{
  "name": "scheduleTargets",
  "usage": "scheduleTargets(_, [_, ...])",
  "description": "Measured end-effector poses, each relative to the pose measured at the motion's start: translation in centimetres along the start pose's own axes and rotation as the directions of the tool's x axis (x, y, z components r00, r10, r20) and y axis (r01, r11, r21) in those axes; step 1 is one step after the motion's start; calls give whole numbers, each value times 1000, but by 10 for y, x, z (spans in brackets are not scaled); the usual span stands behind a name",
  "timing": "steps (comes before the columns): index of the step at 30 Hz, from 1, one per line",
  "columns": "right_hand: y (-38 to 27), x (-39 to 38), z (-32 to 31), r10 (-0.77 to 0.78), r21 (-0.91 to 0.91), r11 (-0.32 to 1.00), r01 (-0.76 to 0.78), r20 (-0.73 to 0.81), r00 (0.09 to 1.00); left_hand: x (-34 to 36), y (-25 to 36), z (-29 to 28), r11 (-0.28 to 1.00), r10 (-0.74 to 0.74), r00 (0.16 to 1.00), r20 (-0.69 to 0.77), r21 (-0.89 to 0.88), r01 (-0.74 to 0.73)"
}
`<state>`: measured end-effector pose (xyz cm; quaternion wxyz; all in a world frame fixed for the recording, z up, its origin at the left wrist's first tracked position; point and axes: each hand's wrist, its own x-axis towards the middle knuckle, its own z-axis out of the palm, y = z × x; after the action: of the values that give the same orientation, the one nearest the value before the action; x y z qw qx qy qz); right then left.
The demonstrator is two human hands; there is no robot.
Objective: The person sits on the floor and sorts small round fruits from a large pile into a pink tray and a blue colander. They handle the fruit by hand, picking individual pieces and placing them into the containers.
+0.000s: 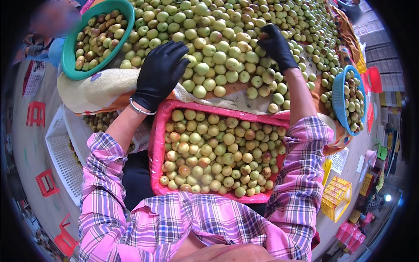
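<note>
A large heap of small round green fruit (pixel 214 56) lies on a patterned cloth (pixel 94 89) in front of me. My left hand (pixel 159 74), in a black glove, is over the heap's near left edge, fingers apart and slightly bent, thumb beside the fruit. My right hand (pixel 277 48), also gloved, is farther into the heap on the right, fingers curled round what looks like a brownish fruit. Below my hands, between my forearms, a pink plastic-lined tray (pixel 158 148) holds many similar fruit.
A green basin (pixel 68 54) of browner fruit is at upper left, a blue basket (pixel 338 98) of fruit at right. A white crate (pixel 61 144), red stools (pixel 46 183) and a yellow crate (pixel 336 198) stand on the floor. Part of another person (pixel 56 50) shows beyond the green basin.
</note>
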<state>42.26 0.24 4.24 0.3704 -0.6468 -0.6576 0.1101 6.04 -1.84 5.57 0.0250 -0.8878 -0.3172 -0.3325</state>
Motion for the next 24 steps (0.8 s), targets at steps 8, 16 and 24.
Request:
scheduleTargets(8, [-62, -15, 27, -249, -440, 846, 301, 172, 953, -2, -3, 0, 998, -9, 998, -56, -65, 6])
scheduleTargets(16, [-61, -15, -22, -108, -80, 990, 118, 118, 987, -2, -6, 6, 968, -117, 993, -20, -225, 110])
scheduleTargets(24, [-73, -194, -88, 459, 71, 872, -484, 222, 860, 101, 8, 57, 982, 186, 952, 243, -89, -169])
